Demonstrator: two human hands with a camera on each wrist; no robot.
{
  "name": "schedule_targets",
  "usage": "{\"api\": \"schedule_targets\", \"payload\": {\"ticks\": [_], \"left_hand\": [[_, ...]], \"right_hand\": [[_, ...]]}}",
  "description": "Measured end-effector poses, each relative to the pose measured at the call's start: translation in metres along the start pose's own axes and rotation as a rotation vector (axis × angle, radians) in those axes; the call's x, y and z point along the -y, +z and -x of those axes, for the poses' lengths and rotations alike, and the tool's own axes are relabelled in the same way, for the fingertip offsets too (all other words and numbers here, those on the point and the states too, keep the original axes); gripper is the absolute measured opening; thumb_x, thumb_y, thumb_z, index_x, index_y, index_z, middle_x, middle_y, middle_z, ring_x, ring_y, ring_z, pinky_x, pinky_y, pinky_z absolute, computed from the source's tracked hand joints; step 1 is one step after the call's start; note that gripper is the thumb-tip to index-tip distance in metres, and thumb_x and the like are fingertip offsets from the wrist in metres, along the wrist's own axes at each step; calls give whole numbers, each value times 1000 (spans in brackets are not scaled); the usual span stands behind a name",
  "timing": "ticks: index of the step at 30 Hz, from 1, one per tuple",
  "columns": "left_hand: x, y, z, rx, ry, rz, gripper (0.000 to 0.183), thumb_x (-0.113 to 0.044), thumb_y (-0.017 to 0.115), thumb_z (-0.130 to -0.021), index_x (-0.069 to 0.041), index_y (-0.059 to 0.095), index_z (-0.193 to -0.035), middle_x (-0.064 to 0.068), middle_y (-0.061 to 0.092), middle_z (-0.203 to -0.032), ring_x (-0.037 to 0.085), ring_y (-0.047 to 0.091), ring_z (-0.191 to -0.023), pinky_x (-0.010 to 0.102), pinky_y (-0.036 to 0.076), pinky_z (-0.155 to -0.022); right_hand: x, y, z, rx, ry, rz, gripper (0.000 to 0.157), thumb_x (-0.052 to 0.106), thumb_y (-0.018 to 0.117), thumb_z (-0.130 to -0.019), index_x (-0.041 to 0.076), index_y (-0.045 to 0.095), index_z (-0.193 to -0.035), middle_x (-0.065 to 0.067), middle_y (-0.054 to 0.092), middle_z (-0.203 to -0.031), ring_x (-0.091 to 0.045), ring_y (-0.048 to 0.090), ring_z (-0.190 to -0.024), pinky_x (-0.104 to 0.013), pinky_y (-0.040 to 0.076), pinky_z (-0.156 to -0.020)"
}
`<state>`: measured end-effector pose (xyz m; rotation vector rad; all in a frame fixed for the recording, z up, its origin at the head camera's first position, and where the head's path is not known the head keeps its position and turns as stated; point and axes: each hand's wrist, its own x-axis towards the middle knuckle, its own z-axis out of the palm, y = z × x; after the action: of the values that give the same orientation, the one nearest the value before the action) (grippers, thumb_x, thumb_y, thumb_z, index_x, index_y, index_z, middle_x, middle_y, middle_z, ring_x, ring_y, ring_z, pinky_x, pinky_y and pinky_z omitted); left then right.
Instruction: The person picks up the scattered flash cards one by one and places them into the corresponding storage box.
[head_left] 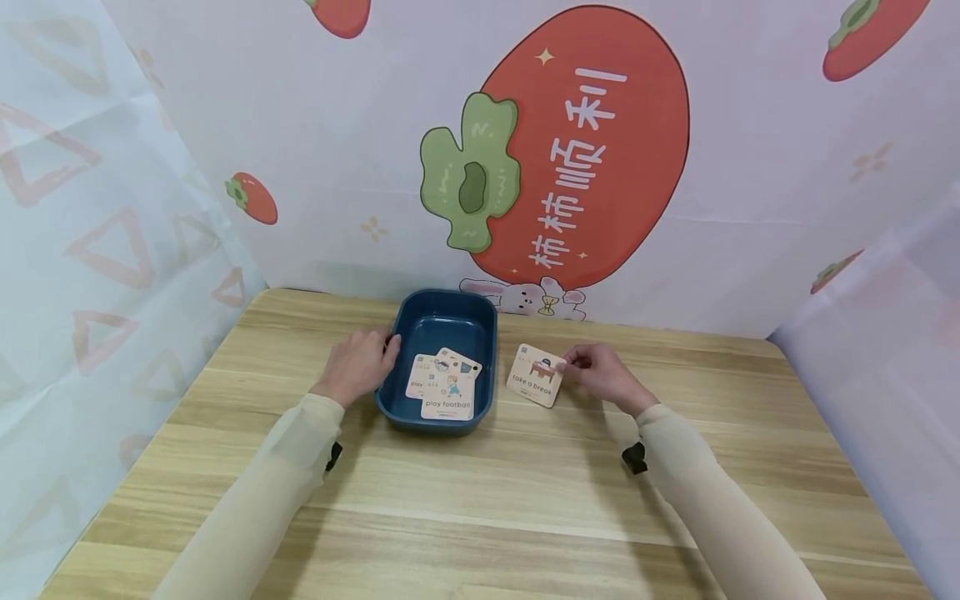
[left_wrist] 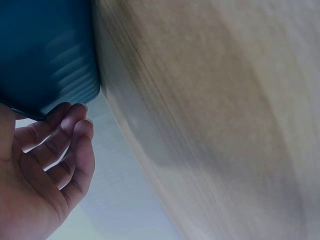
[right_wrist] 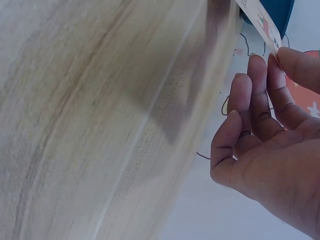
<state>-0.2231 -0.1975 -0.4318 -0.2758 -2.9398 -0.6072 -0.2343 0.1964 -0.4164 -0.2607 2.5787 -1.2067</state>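
Note:
My left hand [head_left: 360, 362] grips the left rim of a dark blue plastic bin [head_left: 487, 358], its fingers curled against the outer wall [left_wrist: 65, 65]. Inside the bin lie several picture cards in a loose overlapping pile; the top card [head_left: 447, 395] reads "play football". To the right of the bin, my right hand [head_left: 606, 377] pinches the right edge of a "take a break" card [head_left: 534, 375] between thumb and forefinger. In the right wrist view this card [right_wrist: 262, 22] is seen nearly edge-on, raised over the table, and the other fingers are loosely bent beneath it.
The light wood table [head_left: 480, 517] runs back to a white cloth backdrop [head_left: 330, 133] printed with persimmons, just behind the bin. More cloth [head_left: 75, 250] hangs along the left side, and another panel [head_left: 900, 350] along the right.

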Motion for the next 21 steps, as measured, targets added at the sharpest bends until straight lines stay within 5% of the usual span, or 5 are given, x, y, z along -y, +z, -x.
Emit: {"api": "schedule_targets", "payload": {"ticks": [14, 21], "left_hand": [[1, 0, -1, 9, 0, 3, 32, -27, 47, -108, -4, 65, -95, 4, 56, -70, 22, 55, -60, 34, 43, -52], [-1, -1, 0, 5, -3, -4, 31, -27, 48, -107, -6, 63, -90, 4, 54, -67, 21, 54, -58, 34, 42, -52]], "right_hand": [[20, -5, 11, -15, -37, -86, 20, 15, 61, -102, -4, 64, -107, -23, 62, -105, -34, 53, -94, -33, 44, -74], [30, -9, 15, -36, -51, -143, 22, 16, 60, -103, -5, 63, -109, -22, 63, -109, -38, 54, -102, -45, 45, -86]]}}
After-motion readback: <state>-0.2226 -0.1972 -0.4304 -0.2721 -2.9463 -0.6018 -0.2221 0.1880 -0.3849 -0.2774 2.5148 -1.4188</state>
